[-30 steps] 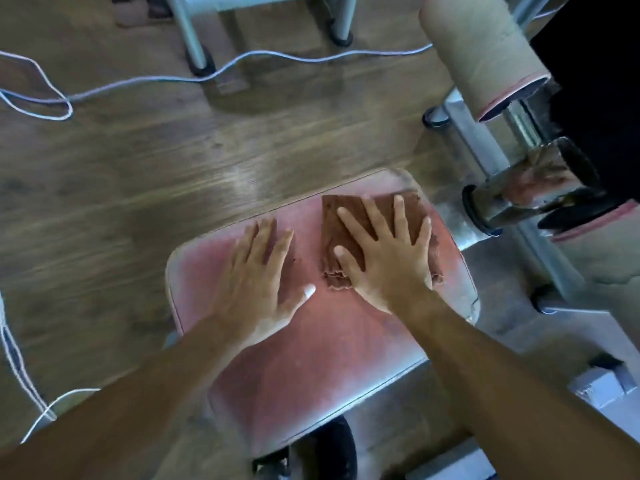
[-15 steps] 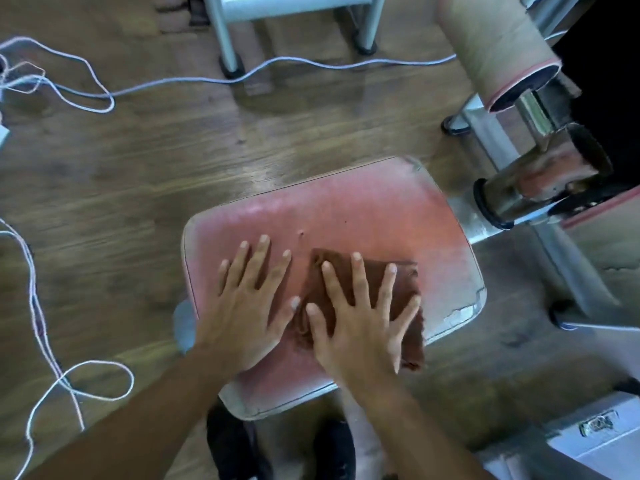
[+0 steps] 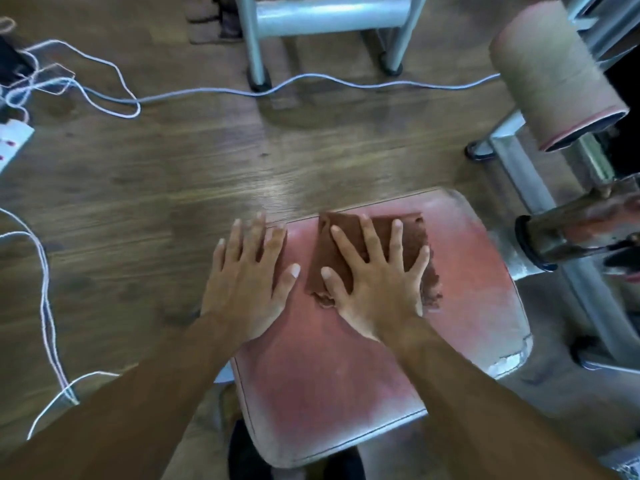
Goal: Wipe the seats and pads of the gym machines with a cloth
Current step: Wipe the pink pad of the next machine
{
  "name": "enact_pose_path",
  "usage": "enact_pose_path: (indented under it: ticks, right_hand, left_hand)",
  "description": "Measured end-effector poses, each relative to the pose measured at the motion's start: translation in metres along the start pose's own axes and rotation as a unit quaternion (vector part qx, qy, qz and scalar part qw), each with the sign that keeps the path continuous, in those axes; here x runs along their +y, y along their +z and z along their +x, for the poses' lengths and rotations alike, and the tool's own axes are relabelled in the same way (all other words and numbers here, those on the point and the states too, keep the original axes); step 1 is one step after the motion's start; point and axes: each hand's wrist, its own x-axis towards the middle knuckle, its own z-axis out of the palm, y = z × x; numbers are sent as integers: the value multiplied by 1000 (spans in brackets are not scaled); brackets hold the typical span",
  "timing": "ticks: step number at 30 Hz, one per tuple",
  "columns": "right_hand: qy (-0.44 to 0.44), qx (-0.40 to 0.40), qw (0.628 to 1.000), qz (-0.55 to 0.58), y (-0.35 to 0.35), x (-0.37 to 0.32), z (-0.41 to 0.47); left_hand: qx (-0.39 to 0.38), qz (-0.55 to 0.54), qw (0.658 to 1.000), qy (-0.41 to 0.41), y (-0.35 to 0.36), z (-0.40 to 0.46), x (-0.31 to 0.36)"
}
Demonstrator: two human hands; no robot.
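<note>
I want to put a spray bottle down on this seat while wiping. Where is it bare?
The seat is bare on its near half, below both wrists, and along its right side beside the cloth. The far edge is crowded: the left hand lies flat there, the right hand presses the cloth.

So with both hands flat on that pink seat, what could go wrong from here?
The cloth sits at the seat's far edge under the right hand; another push forward could slide it off onto the floor. The left hand overhangs the seat's left edge and might slip off. The white cables looping across the floor could snag a foot.
</note>
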Motion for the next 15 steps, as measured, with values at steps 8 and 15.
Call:
enact_pose_path:
  ticks: [8,15]
  right_hand:
    - [16,-18,999,-22,-15,-1,19]
    - [-14,-1,1000,-3,-18,-26,60]
  left_hand:
    - [20,-3,1000,-1,7,-4,-3]
    - [24,-17,1000,6,9,-5,-6]
